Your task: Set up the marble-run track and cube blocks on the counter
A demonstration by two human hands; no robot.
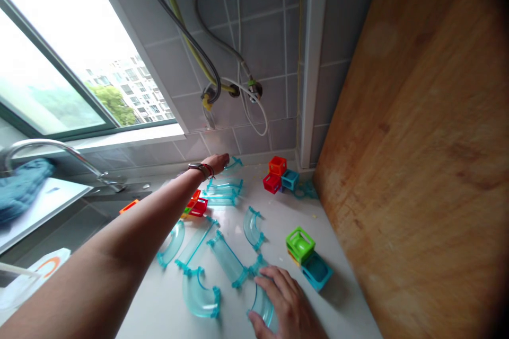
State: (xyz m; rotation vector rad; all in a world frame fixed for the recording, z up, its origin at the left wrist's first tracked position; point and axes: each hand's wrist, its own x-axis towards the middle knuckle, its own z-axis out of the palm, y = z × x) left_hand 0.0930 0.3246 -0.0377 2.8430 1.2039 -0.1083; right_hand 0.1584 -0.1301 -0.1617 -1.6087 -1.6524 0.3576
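Observation:
My left hand is stretched far out to the back of the white counter, its fingers closing on a clear teal track piece by the wall. A watch and a red band sit on that wrist. My right hand rests near the front, fingers curled over a curved teal track piece. Between the hands lie several teal track pieces, straight and curved. A green cube on a blue cube stands just right of my right hand.
Red, orange and blue cubes cluster at the back corner. A big wooden board leans along the right. At the left are a tap, a sink and a blue cloth. Hoses hang on the tiled wall.

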